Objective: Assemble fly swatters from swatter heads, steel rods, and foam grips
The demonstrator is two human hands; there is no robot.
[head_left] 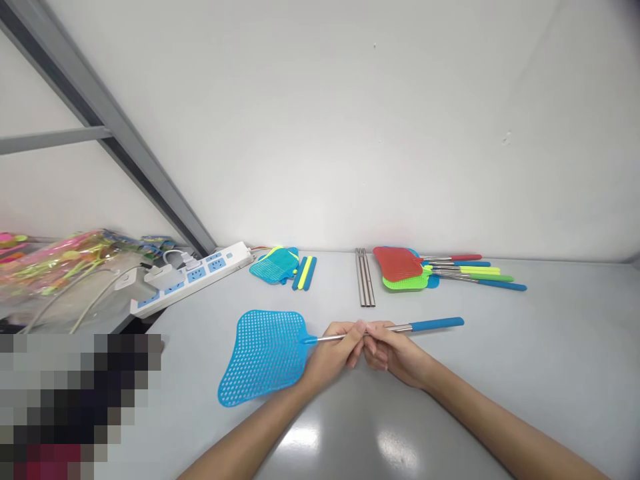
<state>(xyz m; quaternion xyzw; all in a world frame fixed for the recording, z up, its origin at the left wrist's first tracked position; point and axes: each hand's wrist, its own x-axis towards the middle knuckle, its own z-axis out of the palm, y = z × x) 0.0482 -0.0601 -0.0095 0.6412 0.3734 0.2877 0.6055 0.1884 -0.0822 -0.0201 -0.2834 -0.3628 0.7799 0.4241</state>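
Note:
A blue fly swatter (267, 357) with a perforated head, a metal rod and a blue grip (437, 324) is held level above the grey table. My left hand (340, 347) is closed around the rod on the side of the head. Close beside it, my right hand (390, 350) pinches the same rod, nearer the grip. The two thumbs almost meet at the middle of the rod, and the fingers hide that stretch of metal.
Behind lie several metal tubes (365, 279), a pile of fly swatters (399, 263), teal swatter heads (275, 265) and loose coloured grips (305, 274). A white power strip (200, 277) with plugs crosses the left, near plastic-wrapped goods (70, 267). A wall (380, 133) rises at the back.

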